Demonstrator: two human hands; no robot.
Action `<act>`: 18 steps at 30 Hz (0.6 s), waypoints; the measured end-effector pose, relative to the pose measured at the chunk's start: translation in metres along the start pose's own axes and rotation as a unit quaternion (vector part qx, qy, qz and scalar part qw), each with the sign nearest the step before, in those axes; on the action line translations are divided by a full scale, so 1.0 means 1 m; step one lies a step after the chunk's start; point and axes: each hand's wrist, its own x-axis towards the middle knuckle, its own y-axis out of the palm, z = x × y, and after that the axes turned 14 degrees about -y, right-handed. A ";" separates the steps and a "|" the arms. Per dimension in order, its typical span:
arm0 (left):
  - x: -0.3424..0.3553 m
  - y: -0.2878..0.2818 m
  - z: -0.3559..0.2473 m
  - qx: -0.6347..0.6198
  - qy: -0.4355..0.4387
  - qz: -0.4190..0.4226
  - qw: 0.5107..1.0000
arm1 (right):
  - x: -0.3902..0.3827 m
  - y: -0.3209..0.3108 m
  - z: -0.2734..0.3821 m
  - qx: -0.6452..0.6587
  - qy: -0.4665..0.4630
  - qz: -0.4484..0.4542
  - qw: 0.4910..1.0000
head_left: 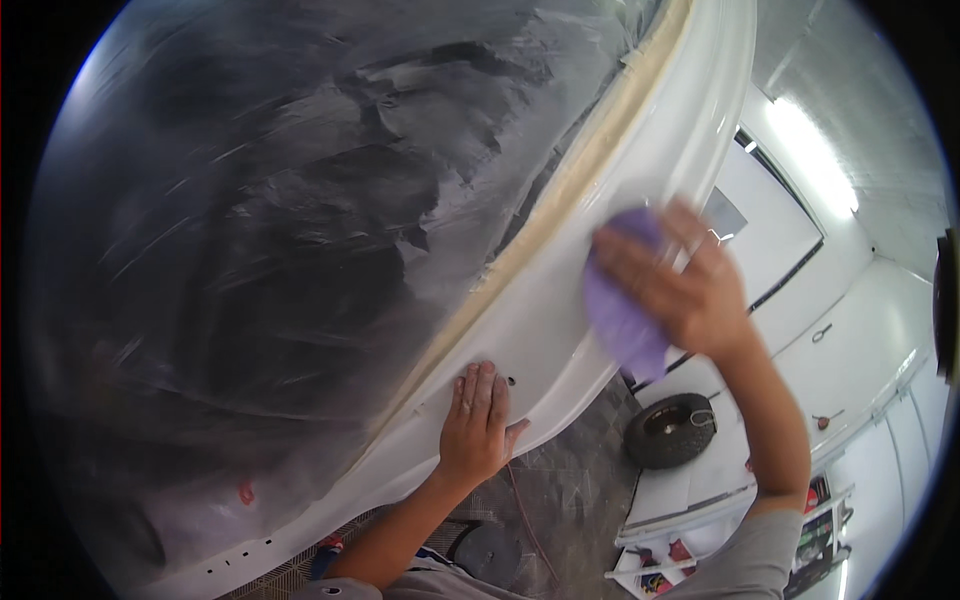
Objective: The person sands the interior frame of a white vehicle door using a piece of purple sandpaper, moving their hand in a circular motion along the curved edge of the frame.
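A white, glossy, curved body panel [550, 330] slants across the view from lower left to upper right. Flat on its lower part lies my left hand [478, 420], dusty fingers stretched out beside a small dark hole. Further up the panel, my right hand [685, 285] presses a thin purple sheet [630, 300] with a rounded edge against the surface. Motion blurs that hand, and whether the sheet is cloth or abrasive I cannot tell. Beige masking tape [540, 220] follows the panel's inner edge, bordering dark, wrinkled plastic film [320, 230].
Below the panel, a wheel with a black tyre [672, 432] stands near the white wall. A thin reddish cord [530, 520] runs over the patterned dark floor [580, 470]. At lower right is a rack [820, 530] with assorted items. A bright tube light [815, 155] shines above.
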 end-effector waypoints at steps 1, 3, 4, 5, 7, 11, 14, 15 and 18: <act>-0.002 0.001 0.002 -0.005 0.001 0.006 1.000 | 0.001 0.001 0.005 0.002 0.004 0.006 1.000; -0.003 0.003 0.004 0.007 0.002 -0.019 1.000 | 0.005 0.010 0.017 -0.046 0.096 0.000 0.994; -0.003 0.001 0.004 0.002 0.001 -0.017 1.000 | 0.005 0.017 0.039 0.038 0.080 0.004 0.996; -0.003 0.000 0.005 0.019 -0.007 -0.025 0.999 | 0.009 0.020 0.061 0.073 0.029 0.020 0.997; 0.001 0.003 0.005 0.029 -0.012 -0.038 0.999 | 0.009 0.019 0.062 0.081 -0.046 0.045 0.995; -0.002 0.003 0.007 0.026 -0.008 -0.028 0.999 | -0.002 0.008 0.009 -0.027 0.041 0.039 0.998; -0.005 -0.001 0.007 0.040 -0.011 -0.029 0.999 | 0.015 0.024 0.067 0.056 0.095 0.063 0.992; -0.003 -0.003 0.007 0.051 -0.010 -0.025 0.998 | 0.016 0.035 0.092 0.118 0.038 0.015 0.992; -0.006 0.006 0.010 0.013 0.014 -0.020 1.000 | 0.015 0.022 0.067 0.114 0.002 0.031 0.993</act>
